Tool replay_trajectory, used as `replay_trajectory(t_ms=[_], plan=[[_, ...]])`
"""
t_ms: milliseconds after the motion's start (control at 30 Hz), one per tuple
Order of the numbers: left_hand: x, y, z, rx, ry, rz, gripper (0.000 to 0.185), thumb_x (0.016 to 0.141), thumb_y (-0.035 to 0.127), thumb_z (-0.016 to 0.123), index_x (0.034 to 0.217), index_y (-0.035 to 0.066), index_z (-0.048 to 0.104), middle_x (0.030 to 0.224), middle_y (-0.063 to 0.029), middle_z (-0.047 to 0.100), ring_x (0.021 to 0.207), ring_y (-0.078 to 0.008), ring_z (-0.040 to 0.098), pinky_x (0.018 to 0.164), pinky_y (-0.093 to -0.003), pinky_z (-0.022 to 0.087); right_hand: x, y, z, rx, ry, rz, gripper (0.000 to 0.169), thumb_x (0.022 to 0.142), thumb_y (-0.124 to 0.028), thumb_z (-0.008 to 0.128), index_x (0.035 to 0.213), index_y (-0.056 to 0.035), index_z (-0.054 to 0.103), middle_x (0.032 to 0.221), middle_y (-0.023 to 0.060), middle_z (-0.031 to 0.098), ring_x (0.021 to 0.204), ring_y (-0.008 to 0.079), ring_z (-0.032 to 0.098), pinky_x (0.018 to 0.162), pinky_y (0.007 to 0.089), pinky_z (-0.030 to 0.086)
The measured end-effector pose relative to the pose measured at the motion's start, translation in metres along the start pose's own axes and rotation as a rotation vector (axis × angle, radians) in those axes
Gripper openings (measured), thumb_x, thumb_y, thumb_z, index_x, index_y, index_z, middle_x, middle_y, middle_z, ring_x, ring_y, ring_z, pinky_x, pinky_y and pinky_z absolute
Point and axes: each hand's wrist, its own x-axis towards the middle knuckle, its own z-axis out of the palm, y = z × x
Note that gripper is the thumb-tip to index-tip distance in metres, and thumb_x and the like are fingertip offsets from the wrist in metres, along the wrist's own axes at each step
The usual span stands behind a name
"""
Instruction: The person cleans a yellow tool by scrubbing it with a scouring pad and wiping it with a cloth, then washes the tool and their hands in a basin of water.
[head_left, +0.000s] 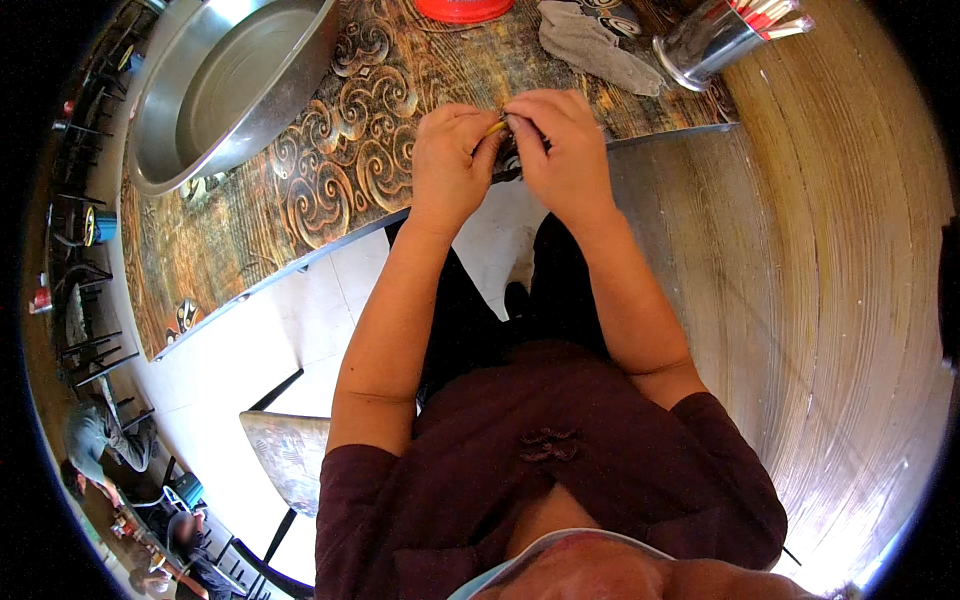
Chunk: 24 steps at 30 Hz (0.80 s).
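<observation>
My left hand (454, 161) and my right hand (566, 146) meet above the near edge of a table (300, 180) printed with a swirl pattern. Between the left thumb and fingers is a small, thin yellow piece (496, 128); what it is cannot be made out. My right thumb and fingertips pinch together right beside it, at its end. Whether they grip the same piece is hidden by the fingers. Just under the fingertips some dark material (507, 174) shows at the table edge, too unclear to name.
A large metal basin (296, 94) stands at left. Farther back are a red container (465, 9), a grey cloth (589, 52) and a metal cup (694, 49) of wrapped sticks (776, 19). Wood-grain panelling (840, 210) borders the right. A chair (289, 450) and seated people (97, 442) are at left.
</observation>
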Motion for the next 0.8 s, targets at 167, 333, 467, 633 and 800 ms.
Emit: replay_trajectory(t_ms=[167,333,467,633,800], plan=[[0.004,0.004,0.003,0.056,0.045,0.123,0.015,0.086,0.012,0.077,0.101,0.009,0.078,0.094,-0.0106,0.074,0.095,-0.0298,0.068,0.088,-0.0409,0.05,0.001,0.022,-0.012,-0.182,0.051,0.011,0.015,0.086,-0.003,0.069,0.101,-0.0032,0.072,0.102,0.0127,0.069,0.099,0.0369,0.061,0.086,0.0448,0.051],[-0.001,-0.006,0.005,0.083,0.019,0.012,0.014,0.085,0.013,0.076,0.098,0.009,0.079,0.092,-0.008,0.073,0.096,-0.0299,0.066,0.091,-0.043,0.047,-0.006,-0.006,0.012,-0.004,0.047,-0.019,0.016,0.086,-0.002,0.068,0.101,-0.0022,0.072,0.103,0.0126,0.069,0.098,0.0381,0.06,0.087,0.0459,0.051],[-0.001,-0.004,0.005,0.048,0.064,0.024,0.012,0.084,0.013,0.076,0.095,0.008,0.078,0.091,-0.0073,0.073,0.096,-0.0303,0.066,0.093,-0.0439,0.046,-0.005,0.0,0.012,-0.012,0.064,-0.02,0.015,0.086,-0.001,0.068,0.1,-0.0011,0.071,0.103,0.0129,0.068,0.098,0.0383,0.06,0.087,0.0454,0.051],[0.004,0.007,0.003,0.074,0.067,0.094,0.012,0.086,0.012,0.075,0.096,0.006,0.077,0.092,-0.0119,0.073,0.092,-0.0322,0.067,0.086,-0.044,0.05,0.001,0.021,-0.003,-0.17,0.076,0.017,0.015,0.086,-0.001,0.069,0.1,-0.0005,0.071,0.104,0.0138,0.068,0.099,0.038,0.061,0.087,0.0439,0.051],[-0.002,-0.005,0.004,0.051,0.062,0.05,0.013,0.087,0.013,0.075,0.097,0.006,0.077,0.092,-0.0121,0.073,0.093,-0.0321,0.067,0.086,-0.0432,0.05,-0.008,-0.002,0.013,-0.017,0.058,-0.014,0.014,0.086,-0.001,0.069,0.1,-0.0005,0.072,0.104,0.0147,0.068,0.098,0.0377,0.061,0.087,0.044,0.051]])
